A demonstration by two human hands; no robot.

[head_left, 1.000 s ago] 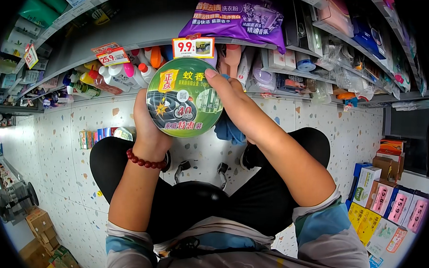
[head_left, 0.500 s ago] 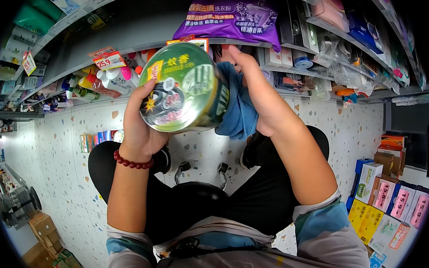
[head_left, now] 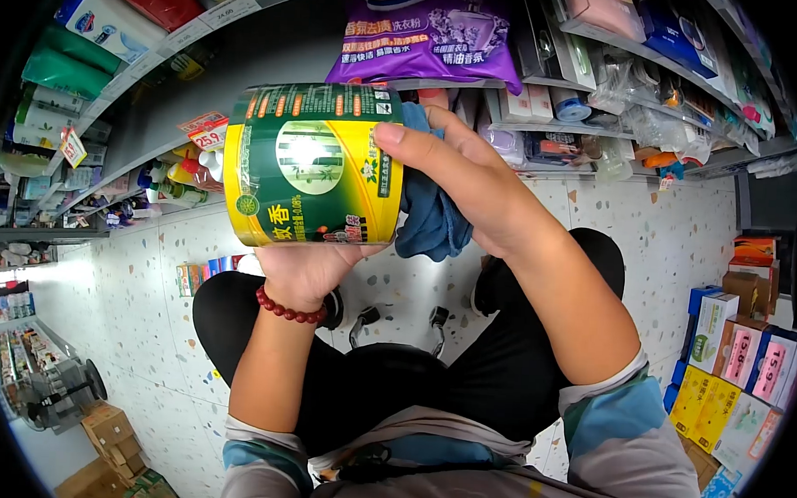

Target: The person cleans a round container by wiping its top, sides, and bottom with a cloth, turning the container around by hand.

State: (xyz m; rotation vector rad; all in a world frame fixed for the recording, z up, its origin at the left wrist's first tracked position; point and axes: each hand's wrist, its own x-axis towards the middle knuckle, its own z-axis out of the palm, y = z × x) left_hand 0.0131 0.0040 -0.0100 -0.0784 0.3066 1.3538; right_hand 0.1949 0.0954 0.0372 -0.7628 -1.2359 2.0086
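Observation:
A green and yellow tub of mosquito coils [head_left: 329,191] is held up on its side in front of the shelf, its printed side wall facing me. My left hand [head_left: 312,267], with a dark red bead bracelet [head_left: 287,311] at the wrist, grips it from below; most of those fingers are hidden behind the tub. At the tub's right end, my right hand [head_left: 474,176] holds a crumpled blue cloth [head_left: 434,219] against it. The right thumb presses on the label near that end.
A purple bag of washing powder [head_left: 427,39] lies on the shelf just beyond the tub. Price tags [head_left: 208,133] line the shelf edge, with bottles [head_left: 186,173] below. Stacked boxes [head_left: 722,356] stand at the right, cartons [head_left: 114,437] and a wire cart [head_left: 40,374] at the left.
The tub has turned in my hands, so its round end no longer faces me and its side label does. My right thumb has come down onto the label.

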